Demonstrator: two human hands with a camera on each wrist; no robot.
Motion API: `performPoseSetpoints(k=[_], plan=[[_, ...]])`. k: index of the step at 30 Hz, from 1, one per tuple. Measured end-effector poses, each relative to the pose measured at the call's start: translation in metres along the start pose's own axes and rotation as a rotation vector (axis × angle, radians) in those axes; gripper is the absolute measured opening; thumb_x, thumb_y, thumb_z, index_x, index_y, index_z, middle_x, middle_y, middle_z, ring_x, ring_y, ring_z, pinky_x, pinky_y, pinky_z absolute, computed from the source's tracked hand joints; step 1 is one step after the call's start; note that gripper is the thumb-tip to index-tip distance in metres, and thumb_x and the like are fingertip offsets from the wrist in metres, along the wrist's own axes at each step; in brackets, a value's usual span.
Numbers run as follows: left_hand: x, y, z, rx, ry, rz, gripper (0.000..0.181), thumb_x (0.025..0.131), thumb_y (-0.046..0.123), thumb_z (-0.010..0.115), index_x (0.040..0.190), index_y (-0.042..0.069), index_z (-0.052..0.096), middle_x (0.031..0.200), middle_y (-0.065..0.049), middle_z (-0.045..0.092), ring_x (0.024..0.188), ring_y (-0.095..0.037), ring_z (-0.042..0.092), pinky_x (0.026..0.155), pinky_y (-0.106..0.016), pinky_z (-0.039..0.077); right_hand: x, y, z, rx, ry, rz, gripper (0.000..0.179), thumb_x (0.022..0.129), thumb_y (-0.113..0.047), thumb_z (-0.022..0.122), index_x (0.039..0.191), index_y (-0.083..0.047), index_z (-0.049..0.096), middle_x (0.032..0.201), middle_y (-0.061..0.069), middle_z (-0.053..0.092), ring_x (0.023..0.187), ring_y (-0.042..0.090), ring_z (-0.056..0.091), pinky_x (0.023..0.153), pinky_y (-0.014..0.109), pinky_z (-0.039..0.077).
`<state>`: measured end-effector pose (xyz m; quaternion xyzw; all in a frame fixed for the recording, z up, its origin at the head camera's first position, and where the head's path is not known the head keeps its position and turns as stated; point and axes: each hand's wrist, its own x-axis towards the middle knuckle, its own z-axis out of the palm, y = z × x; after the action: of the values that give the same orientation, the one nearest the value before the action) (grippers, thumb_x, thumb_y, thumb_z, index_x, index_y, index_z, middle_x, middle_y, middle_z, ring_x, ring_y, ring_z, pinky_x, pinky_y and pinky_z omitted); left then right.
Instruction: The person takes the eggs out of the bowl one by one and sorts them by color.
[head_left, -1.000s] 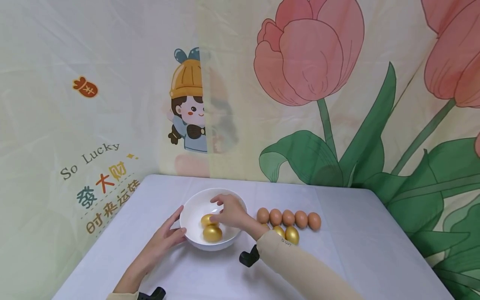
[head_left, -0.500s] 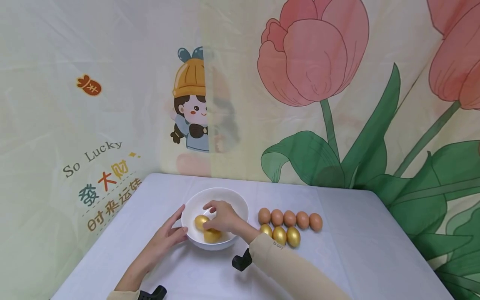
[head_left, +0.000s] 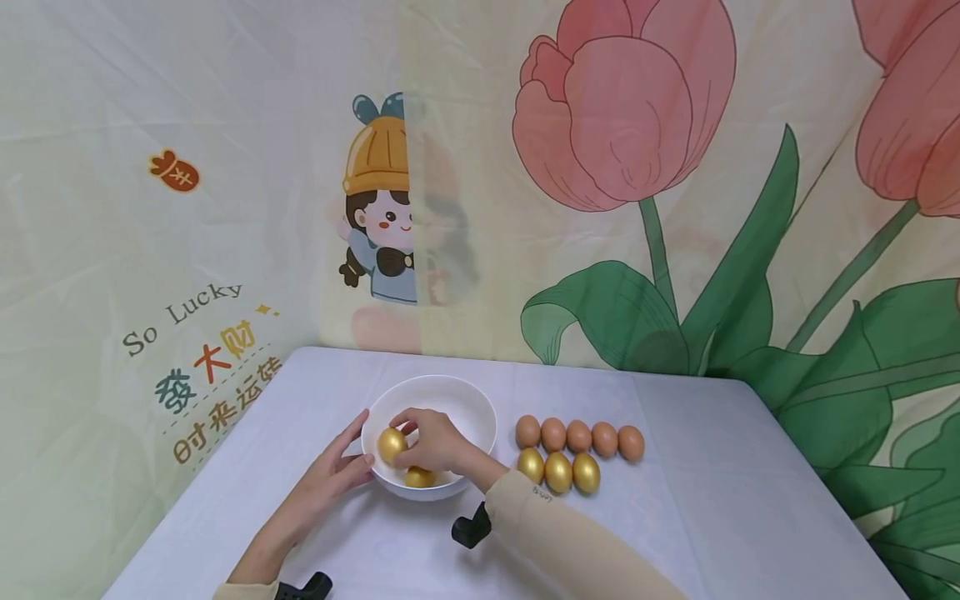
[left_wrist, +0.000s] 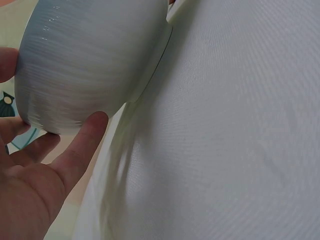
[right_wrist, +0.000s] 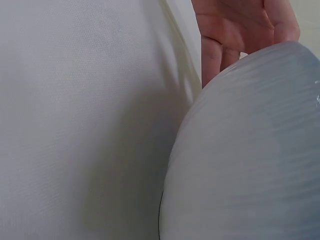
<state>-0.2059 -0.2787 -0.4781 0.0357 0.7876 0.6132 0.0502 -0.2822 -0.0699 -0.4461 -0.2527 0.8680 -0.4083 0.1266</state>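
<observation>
A white bowl [head_left: 472,417] stands on the table with two gold eggs inside. My right hand [head_left: 431,442] reaches into it over the near right side, thumb and fingers around the farther left gold egg [head_left: 392,446]. Just below that hand lies the other gold egg [head_left: 420,477], partly covered by it. My left hand [head_left: 333,467] rests its spread, fairly straight fingers and thumb against the bowl's left outer side; the left wrist view shows the fingertips [left_wrist: 95,122] touching the wall. In the right wrist view the bowl wall [right_wrist: 245,150] hides the fingertips of my right hand [right_wrist: 240,25].
Right of the bowl, several brown eggs [head_left: 577,436] lie in a row on the white tablecloth [head_left: 697,500]. Three gold eggs [head_left: 558,472] form a shorter row in front of them. A printed curtain [head_left: 465,183] hangs behind the table.
My right hand has moved left and slightly down inside the bowl, its fingers closing around one gold egg, which has shifted left. My left hand stays at the bowl.
</observation>
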Motion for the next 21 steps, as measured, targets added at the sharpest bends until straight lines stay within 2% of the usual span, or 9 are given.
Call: performPoseSetpoints(k=[6, 13, 21], plan=[[0.000, 0.000, 0.000, -0.014, -0.004, 0.005, 0.077, 0.108, 0.028, 0.064, 0.171, 0.028, 0.021, 0.170, -0.021, 0.023, 0.140, -0.043, 0.055, 0.104, -0.037, 0.060, 0.003, 0.001, 0.002, -0.009, -0.017, -0.025, 0.048, 0.085, -0.015, 0.088, 0.130, -0.016, 0.070, 0.114, 0.003, 0.074, 0.078, 0.006, 0.065, 0.073, 0.018, 0.055], [0.000, 0.000, 0.000, -0.014, -0.007, 0.009, 0.078, 0.108, 0.027, 0.064, 0.172, 0.026, 0.020, 0.169, -0.022, 0.022, 0.138, -0.042, 0.057, 0.104, -0.035, 0.060, 0.001, 0.003, -0.002, -0.024, 0.013, -0.054, 0.048, 0.084, -0.021, 0.089, 0.128, -0.015, 0.071, 0.112, 0.003, 0.076, 0.077, 0.004, 0.065, 0.072, 0.019, 0.055], [0.000, 0.000, 0.000, -0.022, -0.012, 0.022, 0.076, 0.109, 0.023, 0.062, 0.172, 0.025, 0.020, 0.169, -0.022, 0.023, 0.138, -0.043, 0.057, 0.105, -0.035, 0.059, -0.013, 0.001, -0.029, 0.004, 0.071, -0.063, 0.047, 0.085, -0.022, 0.089, 0.128, -0.016, 0.071, 0.114, 0.002, 0.075, 0.080, 0.006, 0.069, 0.076, 0.020, 0.058]])
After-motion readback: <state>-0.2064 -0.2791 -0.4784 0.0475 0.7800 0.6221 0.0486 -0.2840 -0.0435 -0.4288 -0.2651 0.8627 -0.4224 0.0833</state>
